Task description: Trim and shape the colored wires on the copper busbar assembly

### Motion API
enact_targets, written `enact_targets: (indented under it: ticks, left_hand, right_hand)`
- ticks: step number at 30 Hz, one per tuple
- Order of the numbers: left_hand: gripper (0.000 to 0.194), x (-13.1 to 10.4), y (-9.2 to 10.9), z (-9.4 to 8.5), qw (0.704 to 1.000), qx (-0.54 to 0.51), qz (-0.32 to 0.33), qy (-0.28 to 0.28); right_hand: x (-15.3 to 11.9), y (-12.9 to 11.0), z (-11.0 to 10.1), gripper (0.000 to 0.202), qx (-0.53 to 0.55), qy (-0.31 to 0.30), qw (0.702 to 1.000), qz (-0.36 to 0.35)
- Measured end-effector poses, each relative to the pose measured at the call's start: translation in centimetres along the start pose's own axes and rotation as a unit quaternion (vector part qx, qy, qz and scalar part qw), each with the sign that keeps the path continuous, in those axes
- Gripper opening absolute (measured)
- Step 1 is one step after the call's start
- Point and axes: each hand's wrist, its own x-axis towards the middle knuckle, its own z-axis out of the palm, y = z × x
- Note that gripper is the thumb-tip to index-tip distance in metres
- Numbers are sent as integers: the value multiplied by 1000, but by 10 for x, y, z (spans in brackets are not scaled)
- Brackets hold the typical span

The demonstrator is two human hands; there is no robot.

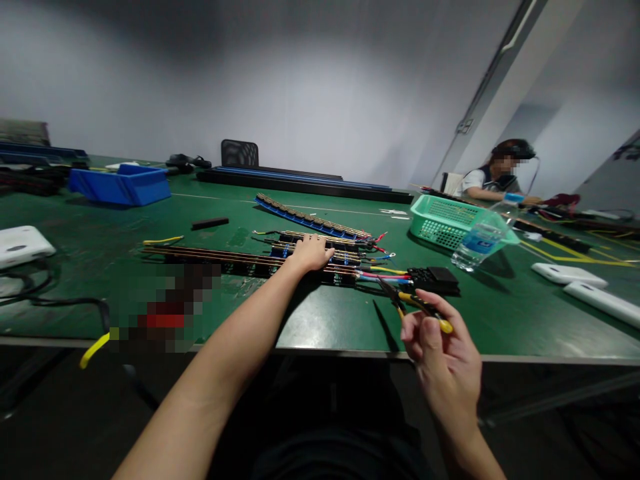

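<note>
On the green table (325, 333), wired strips (240, 259) lie around the centre, a blue bin (123, 187) sits toward nine o'clock and a green basket (440, 230) at three, while the left hand (311, 253) rests loosely open, palm down, across the strips and the right hand (445, 360), at four, curls partly closed around yellow-handled pliers (413, 300).
</note>
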Motion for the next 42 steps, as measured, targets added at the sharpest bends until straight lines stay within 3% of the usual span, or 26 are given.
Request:
enact_targets:
  ticks: [5,16,19,23,27,33,38,42]
  left_hand:
    - [54,-1,-1,1,1000,-1,4,3]
    - [58,0,-1,1,1000,-3,5,0]
    - [56,-1,-1,0,1000,-6,4,1]
    - [55,-1,-1,0,1000,-7,2,0]
    - [55,0,-1,1,1000,-11,-1,2]
    - [55,-1,0,0,1000,-18,1,1]
    - [53,-2,1,-2,1000,-10,-2,-2]
    - [53,-3,3,-3,1000,-4,-3,-5]
  right_hand:
    - [10,13,-5,33,-17,-28,999,-22]
    - [8,30,-9,33,-120,-66,978,-156]
    - [11,39,-8,31,-142,-57,974,-169]
    - [8,44,-7,22,-216,-76,960,-160]
    - [7,46,-1,18,-230,-106,948,-194]
    - [13,54,4,22,-212,-26,965,-151]
    - [15,56,3,19,-256,-124,941,-184]
    - [19,59,-3,32,-273,-211,920,-185]
